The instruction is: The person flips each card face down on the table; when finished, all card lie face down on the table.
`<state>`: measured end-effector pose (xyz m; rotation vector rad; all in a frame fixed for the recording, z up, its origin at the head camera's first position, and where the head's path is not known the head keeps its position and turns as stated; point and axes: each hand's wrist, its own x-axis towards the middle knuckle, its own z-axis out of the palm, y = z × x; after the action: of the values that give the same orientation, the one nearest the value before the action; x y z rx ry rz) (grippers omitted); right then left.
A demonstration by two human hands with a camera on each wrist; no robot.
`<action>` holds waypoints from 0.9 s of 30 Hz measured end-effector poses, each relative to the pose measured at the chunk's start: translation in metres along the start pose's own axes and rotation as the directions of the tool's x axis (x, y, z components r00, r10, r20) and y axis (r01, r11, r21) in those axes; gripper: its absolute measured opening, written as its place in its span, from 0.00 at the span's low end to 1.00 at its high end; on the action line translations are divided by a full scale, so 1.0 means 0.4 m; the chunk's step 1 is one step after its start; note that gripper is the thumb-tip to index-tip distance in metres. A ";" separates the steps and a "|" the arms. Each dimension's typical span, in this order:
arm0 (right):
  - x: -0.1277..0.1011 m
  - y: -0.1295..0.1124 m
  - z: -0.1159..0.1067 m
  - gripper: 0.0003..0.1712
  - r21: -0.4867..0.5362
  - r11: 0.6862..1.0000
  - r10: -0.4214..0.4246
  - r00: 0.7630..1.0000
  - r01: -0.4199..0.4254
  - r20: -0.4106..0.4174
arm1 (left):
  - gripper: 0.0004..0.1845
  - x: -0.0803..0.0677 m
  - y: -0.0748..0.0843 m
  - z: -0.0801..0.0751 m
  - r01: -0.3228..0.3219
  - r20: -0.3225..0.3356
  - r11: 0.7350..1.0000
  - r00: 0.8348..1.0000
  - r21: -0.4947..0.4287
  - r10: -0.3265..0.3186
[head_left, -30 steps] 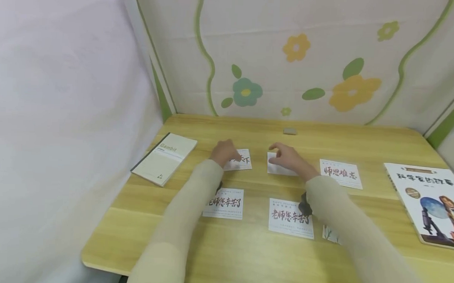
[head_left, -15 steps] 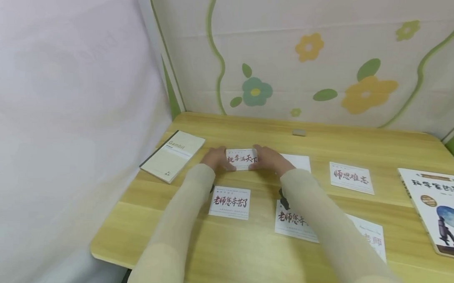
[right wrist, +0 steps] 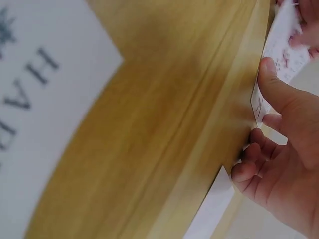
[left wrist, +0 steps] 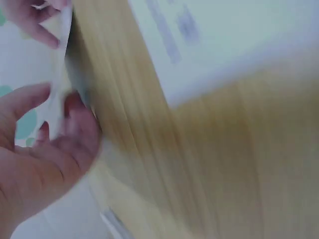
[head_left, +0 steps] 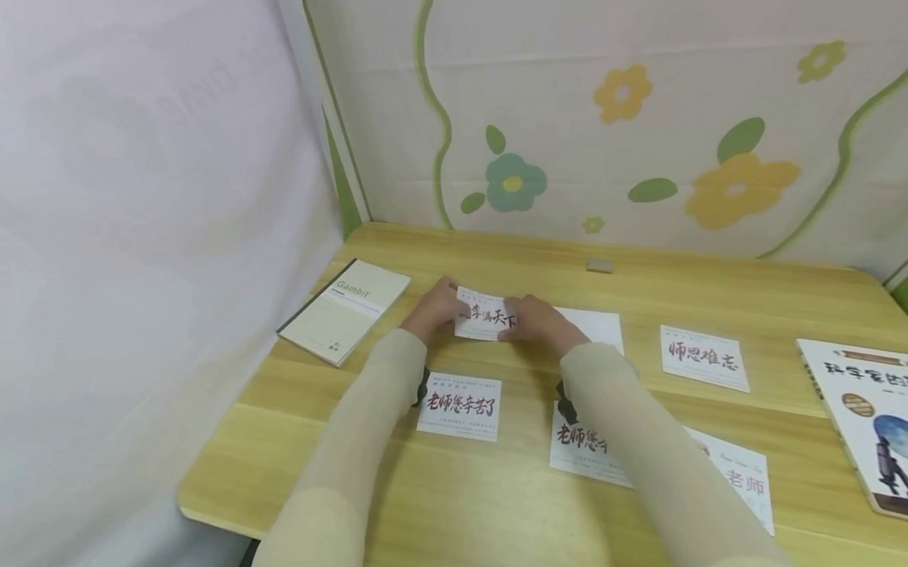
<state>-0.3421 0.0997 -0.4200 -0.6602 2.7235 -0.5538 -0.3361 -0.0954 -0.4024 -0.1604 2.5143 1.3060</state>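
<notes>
- white fabric sheet (head_left: 127, 180) hangs along the person's left; flower-print panel (head_left: 536, 94) stands across the back, orange, teal and green on off-white.
- wood-grain table (head_left: 476, 501) below, its far edge right by the panel.
- cream right sleeve (head_left: 665, 466) crosses the near-middle card (head_left: 579, 442) and the near-right card (head_left: 743, 485), hiding part of each. cream left sleeve (head_left: 350, 455) runs in on the other side.
- picture book (head_left: 877, 423) flat at far right, cut off from my sight at one side.
- notebook (head_left: 344, 313), "gambit" on its cover, flat at far left, turned at a slant.
- right hand (head_left: 539, 321): thumb on the face of the held card (head_left: 484, 316), gripping its right end, remaining fingers curled.
- left hand (head_left: 434, 308): pinches the left end, thumb opposite curled fingers.
- held card: between both hands, toward the back of the table, dark brush lettering facing up, tilted. can't tell if its lower edge touches wood.
- others, flat: near-left card (head_left: 460, 407), far-right card (head_left: 705, 359), both lettered; white card (head_left: 601, 325) just beside the right hand, partly hidden.
- small grey block (head_left: 599, 265) near the far edge.
</notes>
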 end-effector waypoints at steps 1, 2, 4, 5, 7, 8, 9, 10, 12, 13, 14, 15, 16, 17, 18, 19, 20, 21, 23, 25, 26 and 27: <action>-0.003 -0.001 0.000 0.36 0.003 1.000 -0.011 1.000 0.011 -0.002 | 0.30 0.002 0.004 0.004 -0.009 0.017 0.997 1.000 -0.082 0.010; -0.006 -0.002 -0.002 0.36 0.016 1.000 -0.012 1.000 0.012 -0.002 | 0.29 0.004 0.009 0.009 -0.021 0.037 0.988 0.999 -0.152 0.026; -0.014 -0.003 -0.007 0.31 0.101 0.994 -0.031 0.999 0.030 0.009 | 0.29 0.000 0.021 0.019 -0.014 0.109 0.937 0.992 -0.349 0.055; -0.018 -0.003 -0.011 0.31 0.169 0.985 -0.034 0.999 0.030 0.021 | 0.31 -0.005 0.027 0.025 -0.001 0.144 0.905 0.987 -0.425 0.069; -0.028 -0.004 -0.022 0.33 0.350 0.937 -0.024 0.999 0.005 0.048 | 0.34 -0.014 0.038 0.037 0.033 0.217 0.840 0.971 -0.541 0.101; -0.034 -0.004 -0.028 0.35 0.459 0.888 -0.011 0.998 -0.020 0.063 | 0.35 -0.018 0.042 0.043 0.046 0.249 0.820 0.961 -0.571 0.120; -0.038 -0.003 -0.033 0.37 0.568 0.822 -0.006 0.998 -0.035 0.070 | 0.34 -0.022 0.045 0.050 0.065 0.282 0.801 0.950 -0.595 0.132; -0.041 -0.002 -0.038 0.41 0.665 0.745 0.004 0.998 -0.050 0.071 | 0.32 -0.025 0.047 0.056 0.052 0.290 0.815 0.946 -0.578 0.146; -0.047 -0.002 -0.047 0.46 0.829 0.555 0.024 0.997 -0.075 0.074 | 0.28 -0.029 0.050 0.069 -0.004 0.277 0.870 0.947 -0.493 0.162; -0.048 -0.001 -0.050 0.47 0.877 0.476 0.023 0.998 -0.067 0.064 | 0.26 -0.030 0.049 0.075 -0.027 0.262 0.890 0.951 -0.454 0.162; -0.050 -0.001 -0.052 0.46 0.912 0.405 0.021 0.998 -0.061 0.057 | 0.26 -0.030 0.048 0.079 -0.045 0.243 0.906 0.957 -0.421 0.160; -0.050 -0.002 -0.054 0.44 0.933 0.357 0.009 0.999 -0.045 0.045 | 0.27 -0.030 0.047 0.082 -0.050 0.221 0.911 0.963 -0.409 0.153; -0.050 -0.002 -0.055 0.41 0.943 0.331 0.000 0.999 -0.037 0.039 | 0.28 -0.030 0.045 0.084 -0.053 0.196 0.911 0.970 -0.408 0.144; -0.051 -0.002 -0.056 0.37 0.947 0.320 -0.010 0.999 -0.030 0.035 | 0.29 -0.029 0.044 0.085 -0.047 0.176 0.906 0.975 -0.420 0.132; -0.052 -0.002 -0.057 0.32 0.944 0.329 -0.019 0.999 -0.020 0.028 | 0.30 -0.028 0.041 0.086 -0.037 0.165 0.890 0.978 -0.455 0.125; -0.052 -0.002 -0.056 0.29 0.943 0.333 -0.025 0.999 -0.015 0.024 | 0.30 -0.027 0.039 0.086 -0.021 0.159 0.863 0.980 -0.504 0.117; -0.052 -0.003 -0.055 0.25 0.940 0.340 -0.025 1.000 -0.009 0.018 | 0.30 -0.026 0.037 0.086 -0.003 0.158 0.832 0.982 -0.554 0.108; -0.053 -0.003 -0.055 0.23 0.935 0.354 -0.024 1.000 -0.002 0.011 | 0.29 -0.025 0.035 0.085 0.013 0.159 0.803 0.982 -0.596 0.102; -0.052 -0.003 -0.051 0.23 0.932 0.362 -0.009 1.000 0.002 0.001 | 0.28 -0.023 0.032 0.085 0.042 0.171 0.748 0.980 -0.663 0.096; -0.051 -0.005 -0.046 0.24 0.932 0.363 -0.003 1.000 0.007 -0.006 | 0.28 -0.020 0.029 0.085 0.083 0.202 0.685 0.975 -0.724 0.096; -0.050 -0.006 -0.044 0.24 0.932 0.362 -0.003 1.000 0.007 -0.006 | 0.28 -0.018 0.027 0.086 0.098 0.213 0.663 0.972 -0.742 0.095; -0.050 -0.007 -0.042 0.24 0.934 0.357 -0.004 1.000 0.002 -0.001 | 0.29 -0.016 0.026 0.086 0.109 0.219 0.650 0.972 -0.752 0.090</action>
<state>-0.3300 0.1119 -0.4001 -0.2997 1.8215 -1.8904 -0.3250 -0.0616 -0.4108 -0.1778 1.6042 2.1634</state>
